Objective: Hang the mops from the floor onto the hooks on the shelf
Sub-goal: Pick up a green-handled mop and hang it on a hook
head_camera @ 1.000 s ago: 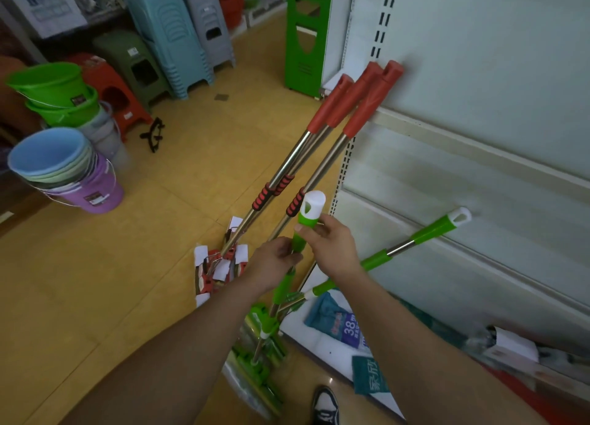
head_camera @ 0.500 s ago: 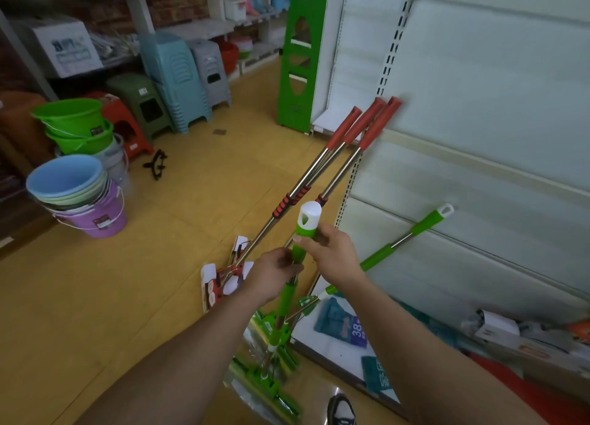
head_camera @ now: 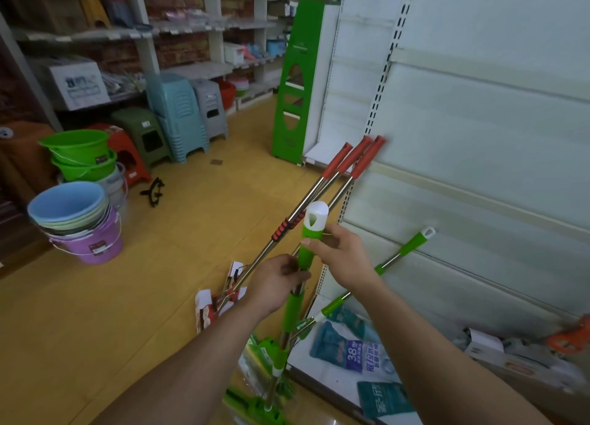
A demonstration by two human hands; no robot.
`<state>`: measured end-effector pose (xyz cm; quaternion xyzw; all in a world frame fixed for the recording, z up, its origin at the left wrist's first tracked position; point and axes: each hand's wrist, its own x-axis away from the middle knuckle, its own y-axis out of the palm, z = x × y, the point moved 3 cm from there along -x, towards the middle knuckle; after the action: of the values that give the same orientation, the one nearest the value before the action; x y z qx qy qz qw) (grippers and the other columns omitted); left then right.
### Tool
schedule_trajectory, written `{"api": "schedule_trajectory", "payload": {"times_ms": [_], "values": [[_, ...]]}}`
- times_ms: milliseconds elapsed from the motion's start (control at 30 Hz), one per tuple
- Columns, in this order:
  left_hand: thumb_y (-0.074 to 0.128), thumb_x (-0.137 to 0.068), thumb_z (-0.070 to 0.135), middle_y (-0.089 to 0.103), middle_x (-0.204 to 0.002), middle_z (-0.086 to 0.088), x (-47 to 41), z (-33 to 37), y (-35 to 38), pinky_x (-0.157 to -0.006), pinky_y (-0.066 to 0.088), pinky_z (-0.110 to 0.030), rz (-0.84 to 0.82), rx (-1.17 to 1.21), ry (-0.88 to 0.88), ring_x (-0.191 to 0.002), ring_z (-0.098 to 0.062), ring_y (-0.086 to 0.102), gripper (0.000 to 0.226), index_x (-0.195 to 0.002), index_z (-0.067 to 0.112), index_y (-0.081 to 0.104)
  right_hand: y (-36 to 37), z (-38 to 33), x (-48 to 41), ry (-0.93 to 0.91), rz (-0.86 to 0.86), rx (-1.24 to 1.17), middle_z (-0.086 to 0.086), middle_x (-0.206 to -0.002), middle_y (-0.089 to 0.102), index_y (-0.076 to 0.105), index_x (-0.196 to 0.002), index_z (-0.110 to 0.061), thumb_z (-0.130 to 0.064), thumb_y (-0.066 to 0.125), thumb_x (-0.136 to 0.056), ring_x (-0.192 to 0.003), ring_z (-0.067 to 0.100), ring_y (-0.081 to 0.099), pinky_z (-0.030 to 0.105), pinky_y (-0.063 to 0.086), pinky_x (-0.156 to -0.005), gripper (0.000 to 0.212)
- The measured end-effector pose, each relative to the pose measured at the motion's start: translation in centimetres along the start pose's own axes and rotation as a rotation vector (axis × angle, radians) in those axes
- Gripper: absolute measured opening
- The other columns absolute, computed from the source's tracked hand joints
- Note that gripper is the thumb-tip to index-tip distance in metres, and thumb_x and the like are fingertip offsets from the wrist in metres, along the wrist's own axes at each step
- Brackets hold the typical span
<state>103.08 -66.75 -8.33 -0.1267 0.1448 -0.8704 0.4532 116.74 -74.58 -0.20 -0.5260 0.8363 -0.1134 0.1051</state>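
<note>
Our right hand (head_camera: 340, 253) grips the green mop (head_camera: 306, 252) on its upper green sleeve, just under the white hanging cap, thumb and fingers closed around it. Our left hand (head_camera: 276, 284) is clenched on the same handle directly below the right, where bare metal meets green. The green mop stands nearly upright, its flat green head on the floor (head_camera: 153, 290) at the foot of the white shelf (head_camera: 479, 156).

Behind the green mop, three red-handled mops (head_camera: 346, 165) lean together, their red tips resting against the white shelf and their tagged heads on the floor. To the right of the green mop, a second green mop (head_camera: 405, 249) leans lower against the same shelf panel. Blue packets (head_camera: 349, 349) lie on the shelf base beside the green mop's foot. Well to the left of the green mop stand stacked buckets (head_camera: 76, 220) and plastic stools (head_camera: 178, 114).
</note>
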Motion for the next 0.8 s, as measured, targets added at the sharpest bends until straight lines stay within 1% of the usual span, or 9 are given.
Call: {"api": "schedule_trajectory", "payload": {"times_ms": [133,267,400,467,533,600,633,700,800], "values": [[0.078,-0.078,0.044,0.074,-0.076,0.021,0.5,3.0,0.8,-0.067,0.046,-0.026,-0.017,0.050,0.031,-0.079,-0.006,0.070,0.013,-0.085,0.035,0.072,-2.5,-1.9,0.8,-0.055,0.036,-0.020,-0.014,-0.092,0.079,0.072,-0.096,-0.038,-0.024,0.079,-0.090,-0.082,-0.006,0.070,0.014,0.049,-0.071,0.017],[0.079,-0.079,0.039,0.078,-0.084,0.017,0.9,5.9,2.6,-0.075,0.052,-0.030,-0.051,0.084,0.078,-0.084,-0.004,0.073,0.012,-0.088,0.032,0.076,-5.7,-3.4,2.0,-0.082,0.059,0.010,-0.018,-0.083,0.077,0.072,-0.094,-0.037,-0.025,0.077,-0.092,-0.076,-0.011,0.068,0.007,0.048,-0.064,0.013],[0.079,-0.082,0.036,0.078,-0.098,0.011,1.3,9.1,5.2,-0.079,0.051,-0.029,-0.071,0.076,0.106,-0.095,-0.010,0.072,0.024,-0.103,0.025,0.078,-9.5,-4.5,3.3,-0.104,0.081,0.030,-0.020,-0.078,0.078,0.072,-0.092,-0.038,-0.027,0.076,-0.092,-0.075,-0.009,0.070,0.006,0.047,-0.061,0.012],[0.078,-0.084,0.036,0.079,-0.100,0.011,1.7,10.8,6.5,-0.086,0.053,-0.034,-0.083,0.063,0.121,-0.098,-0.010,0.072,0.023,-0.105,0.026,0.078,-11.5,-5.0,4.0,-0.106,0.098,0.030,-0.020,-0.081,0.079,0.073,-0.091,-0.039,-0.029,0.076,-0.092,-0.077,-0.005,0.073,0.011,0.050,-0.065,0.011],[0.078,-0.085,0.036,0.078,-0.099,0.015,2.2,12.5,7.9,-0.089,0.054,-0.034,-0.091,0.055,0.140,-0.098,-0.007,0.072,0.019,-0.103,0.030,0.078,-13.6,-5.3,4.7,-0.105,0.122,0.026,-0.011,-0.087,0.081,0.075,-0.094,-0.036,-0.032,0.076,-0.091,-0.082,0.003,0.075,0.024,0.055,-0.072,0.005],[0.078,-0.086,0.036,0.075,-0.089,0.027,2.9,14.4,9.3,-0.081,0.051,-0.023,-0.090,0.028,0.164,-0.089,0.009,0.068,0.008,-0.091,0.040,0.075,-15.7,-5.7,5.5,-0.114,0.140,0.021,-0.003,-0.092,0.082,0.077,-0.094,-0.033,-0.033,0.076,-0.091,-0.089,0.015,0.077,0.034,0.059,-0.080,0.003],[0.078,-0.086,0.036,0.072,-0.084,0.032,3.2,15.4,10.0,-0.076,0.047,-0.017,-0.088,0.012,0.180,-0.085,0.014,0.066,0.009,-0.087,0.044,0.072,-16.7,-5.8,5.9,-0.122,0.147,0.021,0.000,-0.093,0.082,0.077,-0.093,-0.031,-0.032,0.076,-0.091,-0.091,0.020,0.077,0.036,0.058,-0.081,0.003],[0.078,-0.086,0.037,0.073,-0.087,0.028,3.7,17.2,11.6,-0.072,0.045,-0.016,-0.088,0.001,0.210,-0.086,0.011,0.067,0.009,-0.087,0.043,0.071,-19.0,-6.1,6.8,-0.138,0.161,0.024,0.002,-0.091,0.081,0.077,-0.092,-0.030,-0.033,0.076,-0.091,-0.090,0.022,0.076,0.035,0.055,-0.078,0.004],[0.078,-0.087,0.035,0.077,-0.090,0.020,4.6,19.7,13.9,-0.078,0.049,-0.024,-0.098,0.019,0.238,-0.087,0.005,0.070,0.007,-0.088,0.040,0.074,-22.1,-6.8,8.1,-0.154,0.185,0.026,-0.004,-0.086,0.081,0.077,-0.090,-0.035,-0.036,0.076,-0.090,-0.083,0.012,0.076,0.027,0.051,-0.072,0.001]]}}
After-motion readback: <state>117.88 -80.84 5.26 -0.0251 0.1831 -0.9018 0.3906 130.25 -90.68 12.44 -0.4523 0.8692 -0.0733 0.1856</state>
